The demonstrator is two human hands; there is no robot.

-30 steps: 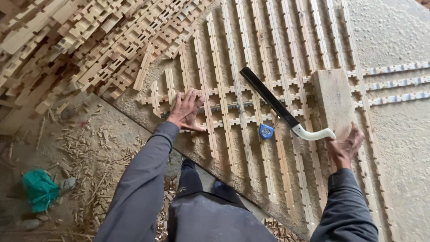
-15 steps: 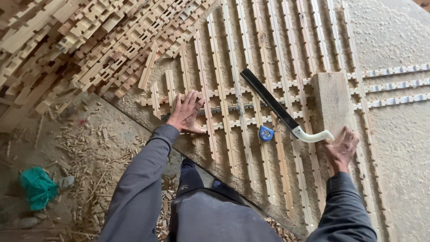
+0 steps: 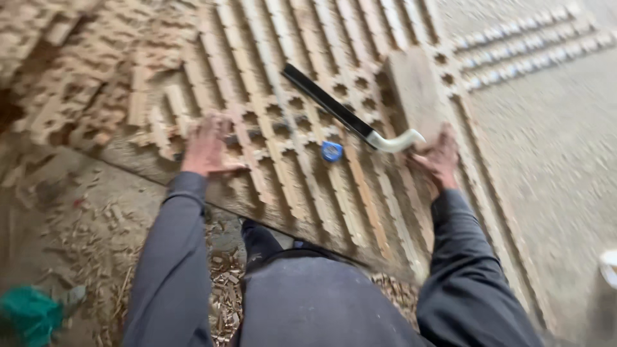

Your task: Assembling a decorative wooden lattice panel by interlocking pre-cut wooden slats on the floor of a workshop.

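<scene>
I note both hands lying flat and open on the lattice of notched wooden strips [image 3: 360, 193], gripping nothing. The left hand [image 3: 207, 146] presses the loose near-left edge; slats there could shift or splinter under the palm. The right hand [image 3: 441, 160] rests just short of the white handle of the black-bladed saw [image 3: 347, 115]; a blind reach risks meeting the blade. The small blue tape measure [image 3: 331, 151] lies between the hands. Beyond the right hand, the wooden block [image 3: 414, 90] could slide.
</scene>
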